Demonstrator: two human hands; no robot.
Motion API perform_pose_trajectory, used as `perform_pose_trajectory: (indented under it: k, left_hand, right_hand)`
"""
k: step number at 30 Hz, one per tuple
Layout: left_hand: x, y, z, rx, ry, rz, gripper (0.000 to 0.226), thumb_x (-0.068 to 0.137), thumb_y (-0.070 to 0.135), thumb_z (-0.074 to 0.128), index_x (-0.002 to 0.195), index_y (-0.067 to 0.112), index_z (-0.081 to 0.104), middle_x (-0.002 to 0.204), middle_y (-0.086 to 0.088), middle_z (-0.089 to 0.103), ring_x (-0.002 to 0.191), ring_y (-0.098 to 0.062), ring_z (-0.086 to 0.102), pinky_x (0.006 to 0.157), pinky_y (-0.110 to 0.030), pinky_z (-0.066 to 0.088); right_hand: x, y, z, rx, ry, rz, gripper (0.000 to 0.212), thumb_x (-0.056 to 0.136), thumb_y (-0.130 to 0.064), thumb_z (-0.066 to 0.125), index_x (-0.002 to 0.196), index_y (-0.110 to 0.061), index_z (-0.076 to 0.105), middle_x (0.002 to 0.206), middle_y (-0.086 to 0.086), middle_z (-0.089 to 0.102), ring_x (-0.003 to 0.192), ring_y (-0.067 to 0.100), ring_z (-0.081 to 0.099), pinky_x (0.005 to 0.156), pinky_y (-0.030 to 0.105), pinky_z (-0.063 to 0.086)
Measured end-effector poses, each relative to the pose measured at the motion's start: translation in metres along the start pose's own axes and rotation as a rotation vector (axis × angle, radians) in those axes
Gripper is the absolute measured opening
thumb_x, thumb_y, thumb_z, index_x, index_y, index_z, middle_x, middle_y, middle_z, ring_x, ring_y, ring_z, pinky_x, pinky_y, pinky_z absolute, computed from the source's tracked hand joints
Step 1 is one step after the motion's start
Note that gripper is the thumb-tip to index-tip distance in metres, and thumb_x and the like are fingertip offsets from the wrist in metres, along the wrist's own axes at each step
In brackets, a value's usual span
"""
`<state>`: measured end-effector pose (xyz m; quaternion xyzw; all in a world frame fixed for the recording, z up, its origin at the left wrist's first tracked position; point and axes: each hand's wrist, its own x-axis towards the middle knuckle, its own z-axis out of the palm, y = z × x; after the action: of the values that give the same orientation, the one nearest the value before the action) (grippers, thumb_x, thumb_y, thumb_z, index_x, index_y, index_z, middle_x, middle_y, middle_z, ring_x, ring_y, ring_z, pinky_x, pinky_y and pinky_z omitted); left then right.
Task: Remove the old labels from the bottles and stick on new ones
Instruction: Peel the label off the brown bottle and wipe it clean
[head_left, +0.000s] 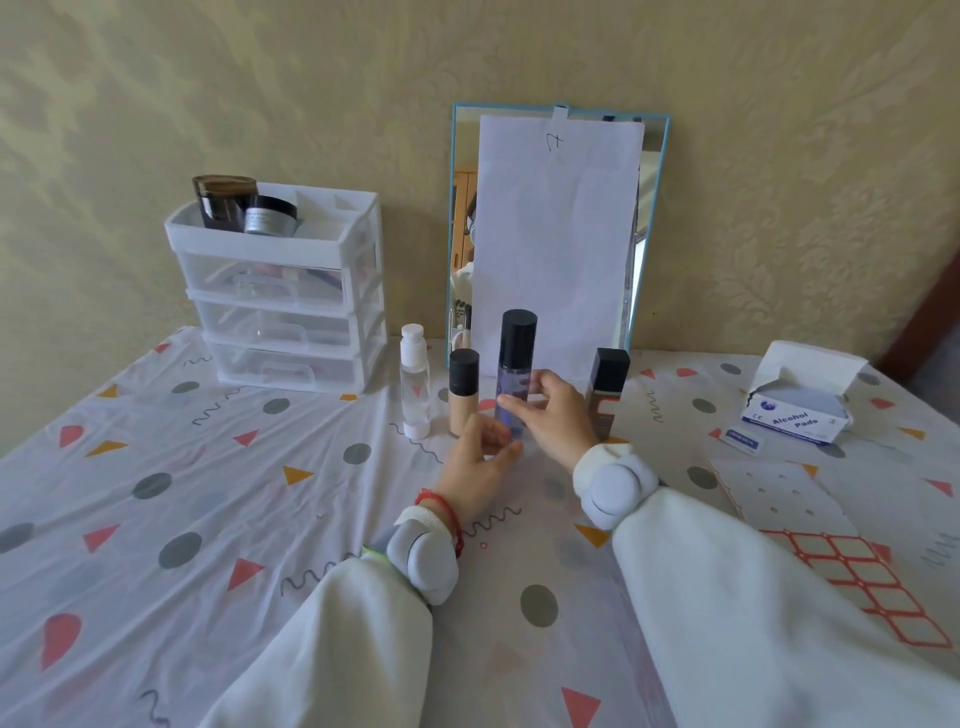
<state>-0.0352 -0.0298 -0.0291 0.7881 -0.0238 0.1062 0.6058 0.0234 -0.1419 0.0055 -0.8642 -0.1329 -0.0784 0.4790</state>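
Four bottles stand in a row in front of the mirror. They are a clear bottle (414, 384) with a white cap, a beige bottle (461, 400) with a black cap, a tall purple bottle (517, 358) with a black cap, and a dark square bottle (607, 379). My right hand (561, 415) pinches the purple bottle's middle between thumb and fingers. My left hand (480, 467) curls its fingers round that bottle's base, which it hides. A sheet of red-bordered labels (857, 571) lies flat at the right.
A white three-drawer organiser (291, 306) with two dark jars on top stands at the back left. A mirror (550, 234) covered with white paper leans on the wall. An open box of alcohol pads (800, 405) and a single sachet (744, 438) sit at the right, on the patterned tablecloth (208, 519).
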Motion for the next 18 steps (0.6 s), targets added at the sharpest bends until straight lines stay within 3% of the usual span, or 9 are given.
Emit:
perform_pose_trajectory:
  k: [3,7,12,14,16,18]
  left_hand:
    - [-0.001,0.001,-0.001,0.024,-0.044,-0.007,0.008,0.093,0.011,0.057,0.095,0.009,0.050,0.086,-0.001,0.053,0.073,-0.011,0.049,0.070,-0.022,0.041]
    - [-0.002,0.001,-0.001,0.060,-0.075,-0.013,0.012,0.093,0.012,0.059,0.101,0.006,0.053,0.091,-0.002,0.056,0.081,-0.012,0.053,0.077,-0.019,0.046]
    - [-0.002,0.003,0.000,0.033,-0.099,-0.022,0.010,0.090,0.007,0.061,0.099,0.007,0.055,0.094,-0.009,0.060,0.087,-0.017,0.057,0.086,-0.029,0.048]
    - [-0.001,0.003,0.000,0.017,-0.096,-0.020,0.010,0.090,0.006,0.063,0.097,0.006,0.056,0.092,-0.009,0.061,0.084,-0.017,0.057,0.084,-0.028,0.048]
    - [-0.002,0.002,0.000,-0.010,-0.087,-0.016,0.009,0.089,0.004,0.064,0.093,0.007,0.056,0.086,-0.006,0.062,0.079,-0.015,0.058,0.080,-0.024,0.049]
    - [-0.002,0.001,0.001,-0.029,-0.083,-0.012,0.009,0.088,0.003,0.063,0.090,0.007,0.056,0.083,-0.009,0.063,0.076,-0.017,0.059,0.080,-0.027,0.050]
  right_hand:
    - [0.001,0.005,0.006,-0.023,-0.002,0.013,0.035,0.086,-0.035,0.069,0.110,-0.012,0.057,0.100,-0.003,0.056,0.094,0.016,0.056,0.079,0.024,0.041]
    - [0.000,0.007,0.007,-0.044,0.002,0.061,0.043,0.086,-0.040,0.067,0.115,-0.010,0.058,0.104,0.001,0.058,0.097,0.017,0.055,0.080,0.025,0.041]
    - [-0.009,0.006,-0.003,-0.009,-0.032,0.103,0.063,0.083,-0.037,0.072,0.133,-0.005,0.052,0.126,0.010,0.062,0.113,0.024,0.060,0.093,0.029,0.047]
    - [-0.017,0.008,-0.013,-0.012,0.029,0.099,0.051,0.082,-0.032,0.074,0.123,-0.005,0.058,0.115,0.010,0.066,0.101,0.020,0.063,0.085,0.025,0.047]
    - [-0.027,0.012,-0.025,-0.004,0.120,0.092,0.027,0.082,-0.026,0.075,0.099,-0.008,0.064,0.093,0.005,0.067,0.085,0.019,0.063,0.079,0.030,0.052]
    - [-0.033,0.017,-0.036,-0.018,0.252,0.107,0.021,0.081,-0.026,0.075,0.084,-0.013,0.059,0.077,-0.001,0.061,0.077,0.021,0.062,0.070,0.032,0.052]
